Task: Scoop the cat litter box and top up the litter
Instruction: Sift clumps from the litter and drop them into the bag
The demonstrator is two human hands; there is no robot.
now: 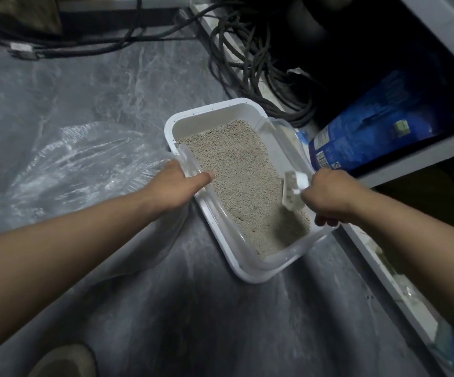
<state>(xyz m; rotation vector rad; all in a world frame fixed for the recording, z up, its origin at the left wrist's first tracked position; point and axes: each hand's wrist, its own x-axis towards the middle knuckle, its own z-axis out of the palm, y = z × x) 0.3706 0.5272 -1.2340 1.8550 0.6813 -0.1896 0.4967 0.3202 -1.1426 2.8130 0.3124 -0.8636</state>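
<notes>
Open grey floor (84, 91) lies left of the litter box (250, 276); cables (261, 63) and a blue bag (370, 137) crowd its right.

the litter box (243, 270) looks like smooth white plastic, its rim faintly glossy; the litter (236, 170) is coarse, matt beige grain. the clear bag (84, 159) is crinkled, shiny film. the floor (70, 85) looks marbled grey and dusty.

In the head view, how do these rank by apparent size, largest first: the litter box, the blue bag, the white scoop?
1. litter box
2. blue bag, partly hidden in shadow under the shelf, so its full size is unsure
3. white scoop, held in the right hand
</notes>
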